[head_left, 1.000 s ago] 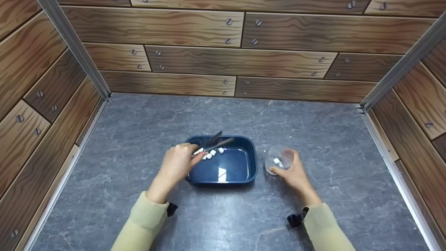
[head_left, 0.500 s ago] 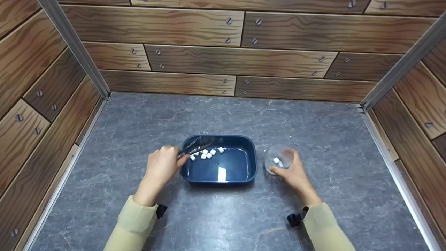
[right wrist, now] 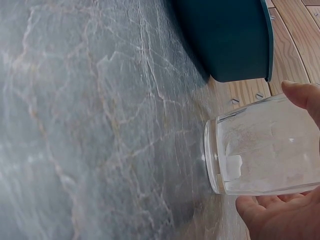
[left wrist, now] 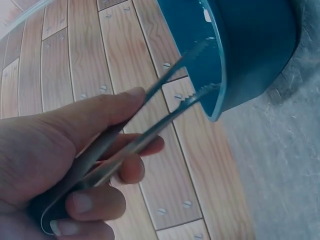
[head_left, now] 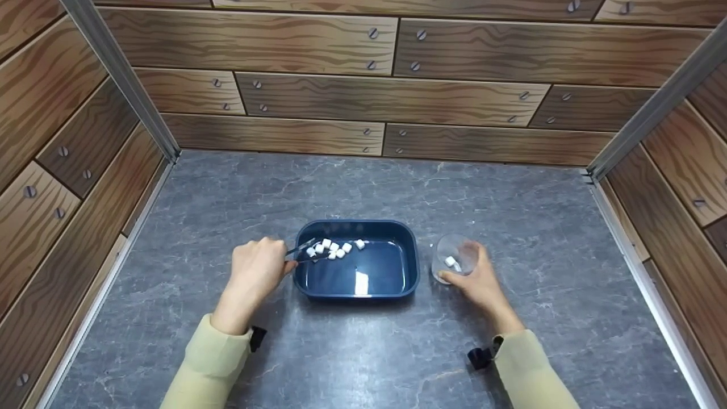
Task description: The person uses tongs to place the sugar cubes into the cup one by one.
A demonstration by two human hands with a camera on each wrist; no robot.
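Observation:
My left hand holds a pair of metal tongs with serrated tips. Their arms are spread apart, and the tips reach over the left rim of a dark blue rectangular bin. Several small white cubes, resembling sugar cubes, lie toward the left and back of that bin, close to the tips. Just right of the bin, my right hand grips a clear glass round its sides. This glass stands on the table, and at least one white cube lies at its bottom.
Grey marbled tabletop surrounds the bin and glass. Walls with a wood-plank print stand at the back and both sides, with metal strips at the corners. Tiny white crumbs lie near the glass.
My left hand has drawn left with the tongs, from over the bin to beside its left rim, uncovering more cubes. My right hand and the glass have stayed in place.

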